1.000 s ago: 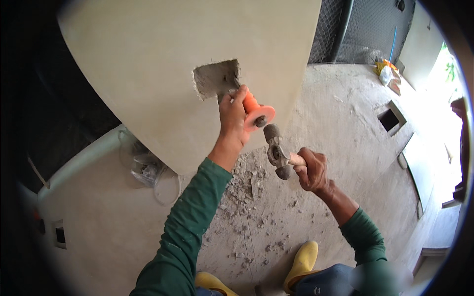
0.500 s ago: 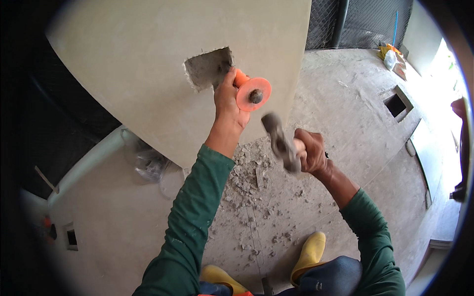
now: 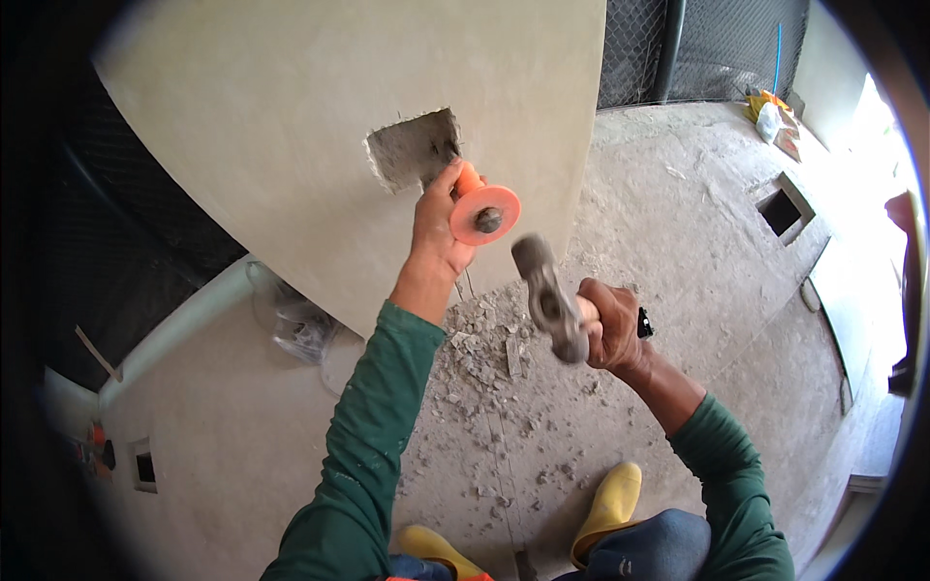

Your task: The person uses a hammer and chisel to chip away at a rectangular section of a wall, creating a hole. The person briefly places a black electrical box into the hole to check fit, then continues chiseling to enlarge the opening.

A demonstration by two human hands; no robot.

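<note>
My left hand is wrapped round the orange grip of a cold chisel, behind its round hand guard. The chisel's grey struck end faces back toward me, and its tip lies at the lower right of a rough rectangular recess in the pale wall; the tip itself is hard to make out. In my right hand is a hammer, gripped by its wooden handle close to the metal head. The hammer head hangs a short way right of and below the chisel's end, apart from it.
Broken rubble is scattered on the concrete floor below the recess, up to my yellow boots. A clear plastic bag lies at the wall's foot. Square floor openings show at right and left. A flat panel lies far right.
The whole scene sits slightly lower in the picture. Both hands keep their grips, and the chisel is a little lower and further left. The hammer is still apart from it.
</note>
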